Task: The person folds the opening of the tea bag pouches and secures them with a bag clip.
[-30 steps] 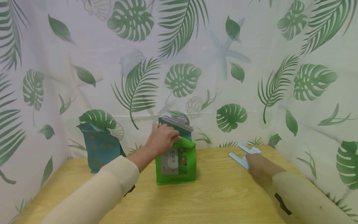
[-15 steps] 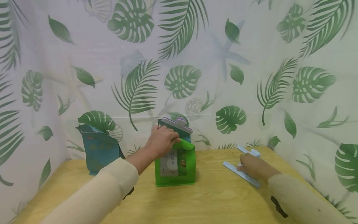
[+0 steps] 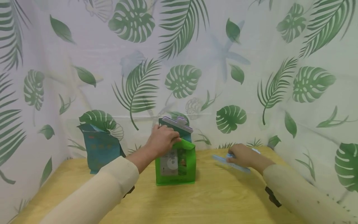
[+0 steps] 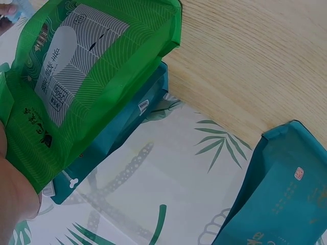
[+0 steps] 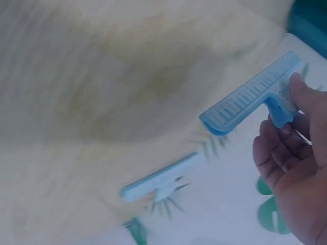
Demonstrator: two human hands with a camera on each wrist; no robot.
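Fingers of the left hand [image 3: 163,140] curl over the folded top of the green bag [image 3: 176,166], which stands upright near the middle of the wooden surface [image 3: 218,199]. Just behind that bag stands a teal one [image 3: 183,132], its top closed by a pale purple clip [image 3: 177,123]. The right hand [image 3: 243,155] pinches a light blue clip [image 5: 250,97] by its handle and holds it just above the surface, off to the right of the green bag and apart from it. A second blue clip [image 5: 161,178] lies at the far right edge, beside the leaf-printed curtain [image 3: 179,62]. Another teal bag [image 3: 100,149] stands well apart at the left rear. As a judgement, the fold could spring open if the left hand eases off before the clip reaches it, and the light bag could tip back against the one behind. The clip's long bar could also snag the bag's side, since the grip sits on its small handle only.
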